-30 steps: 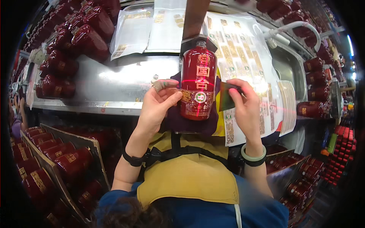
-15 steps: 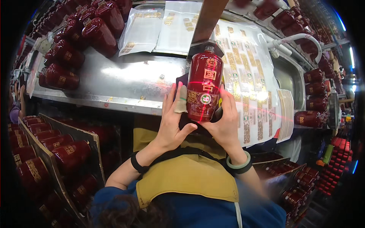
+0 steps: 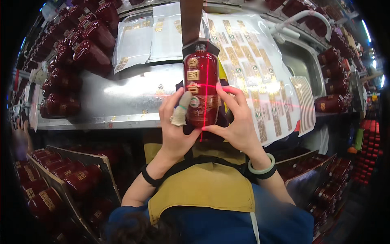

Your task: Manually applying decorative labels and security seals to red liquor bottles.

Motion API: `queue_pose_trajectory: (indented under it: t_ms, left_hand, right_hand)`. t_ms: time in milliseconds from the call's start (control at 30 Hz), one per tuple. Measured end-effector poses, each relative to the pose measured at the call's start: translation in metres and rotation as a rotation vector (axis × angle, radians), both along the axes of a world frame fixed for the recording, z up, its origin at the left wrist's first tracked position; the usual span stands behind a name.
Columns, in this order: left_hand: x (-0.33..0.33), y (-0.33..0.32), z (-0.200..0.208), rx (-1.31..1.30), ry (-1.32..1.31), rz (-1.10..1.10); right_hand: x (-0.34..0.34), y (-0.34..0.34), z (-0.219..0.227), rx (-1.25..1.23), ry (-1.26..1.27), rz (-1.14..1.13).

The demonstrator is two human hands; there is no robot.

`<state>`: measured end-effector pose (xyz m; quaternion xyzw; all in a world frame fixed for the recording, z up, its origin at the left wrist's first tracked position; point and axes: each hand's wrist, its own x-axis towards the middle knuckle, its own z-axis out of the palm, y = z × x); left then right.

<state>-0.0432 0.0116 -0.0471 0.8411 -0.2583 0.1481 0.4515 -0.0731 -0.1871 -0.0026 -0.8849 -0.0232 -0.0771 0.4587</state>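
A glossy dark red bottle [image 3: 206, 65] lies in front of me, neck pointing away, in a dark cradle. Raised gold characters, a patterned gold band and a round green-and-white emblem decorate it, now facing left of centre. My left hand [image 3: 174, 136] grips its left side near the base, a cloth finger cover [image 3: 181, 110] pressed by the emblem. From the right, my right hand [image 3: 240, 122] closes on the bottle, its fingertips at the band and its thumb at the base. Red laser lines cross on the glass. The bottle's underside is hidden.
A white sheet of gold decals [image 3: 266, 107] lies at the right, beside a sink [image 3: 302, 61] with a white faucet [image 3: 302, 18]. More sheets [image 3: 134, 44] lie back left. A brown post [image 3: 191, 20] stands beyond the bottle. Red bottles [image 3: 91, 57] crowd the left; boarded racks [image 3: 57, 175] flank me.
The bottle has turned so its gold characters face further left, and the vertical laser line now runs right of them. My left covered finger has come onto the bottle's front. The view has shifted.
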Motion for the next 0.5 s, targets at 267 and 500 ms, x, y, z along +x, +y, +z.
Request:
queue_pose_trajectory:
  t_ms: [267,500]
  left_hand:
    - [0.006,-0.006,-0.010,-0.063,-0.112,-0.034]
    - [0.004,-0.002,-0.021,-0.118,-0.038,-0.068]
  right_hand:
    - [0.018,-0.001,-0.021,0.493,0.132,-0.178]
    - [0.020,0.000,-0.032,0.742,0.239,-0.115]
